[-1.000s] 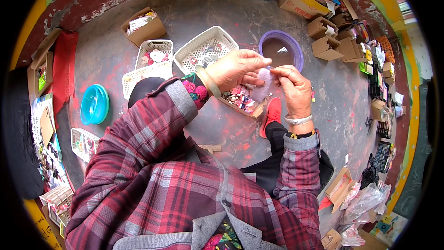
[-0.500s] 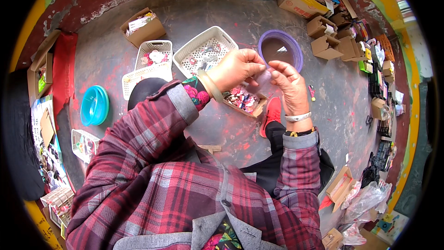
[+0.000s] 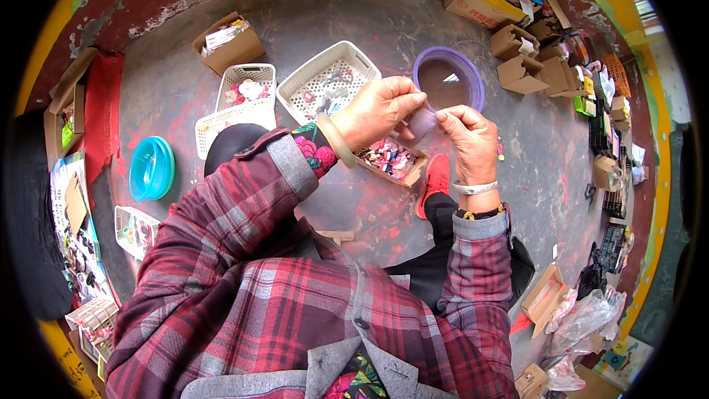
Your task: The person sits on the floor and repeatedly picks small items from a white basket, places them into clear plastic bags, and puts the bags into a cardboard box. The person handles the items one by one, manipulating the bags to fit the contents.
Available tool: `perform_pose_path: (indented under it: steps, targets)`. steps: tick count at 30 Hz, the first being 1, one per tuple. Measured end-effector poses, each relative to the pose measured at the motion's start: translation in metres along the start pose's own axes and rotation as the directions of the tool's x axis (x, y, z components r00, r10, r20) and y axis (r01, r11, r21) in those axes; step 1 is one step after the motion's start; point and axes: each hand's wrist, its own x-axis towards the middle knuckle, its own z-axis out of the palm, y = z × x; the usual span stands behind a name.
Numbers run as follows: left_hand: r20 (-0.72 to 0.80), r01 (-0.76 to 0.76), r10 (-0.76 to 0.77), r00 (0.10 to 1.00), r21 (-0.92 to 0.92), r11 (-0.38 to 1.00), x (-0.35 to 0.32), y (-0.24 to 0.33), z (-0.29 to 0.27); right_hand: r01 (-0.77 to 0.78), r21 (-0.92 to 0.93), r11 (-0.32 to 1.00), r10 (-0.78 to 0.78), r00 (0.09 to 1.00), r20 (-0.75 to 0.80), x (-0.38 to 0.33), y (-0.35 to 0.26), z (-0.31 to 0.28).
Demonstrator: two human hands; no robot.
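My left hand (image 3: 378, 108) and my right hand (image 3: 470, 135) meet in front of me and together pinch a small clear plastic bag (image 3: 423, 123) between their fingertips. Directly under the hands lies a small cardboard box (image 3: 390, 160) filled with colourful little items. A purple round bowl (image 3: 447, 79) stands just beyond the hands. What is inside the bag is too small to make out.
White plastic baskets (image 3: 325, 83) (image 3: 238, 107) with small items stand at the left of the hands, a cardboard box (image 3: 227, 41) farther back. A turquoise lid (image 3: 151, 168) lies at the left. Several small cardboard boxes (image 3: 521, 72) line the right side. My red shoe (image 3: 435, 178) rests on the floor.
Both hands have stayed together on the small bag; the fingers have shifted slightly on it, working at its top edge. Nothing else has moved.
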Motion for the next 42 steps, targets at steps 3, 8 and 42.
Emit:
perform_pose_path:
  steps: [3,8,42]
  targets:
    - [-0.047,0.018,-0.018,0.999,-0.004,1.0,0.001,0.0,-0.002,0.02,-0.017,1.0,-0.02,1.0,0.008,0.0,-0.004,-0.002]
    - [-0.016,0.023,-0.023,1.0,0.008,1.0,-0.001,0.009,-0.001,0.028,-0.067,0.997,-0.028,1.0,0.011,-0.001,-0.006,-0.008]
    - [-0.877,0.249,-0.285,0.388,-0.197,0.948,0.036,-0.21,-0.18,-0.096,-0.425,0.9,0.114,0.993,0.016,-0.016,0.005,-0.034]
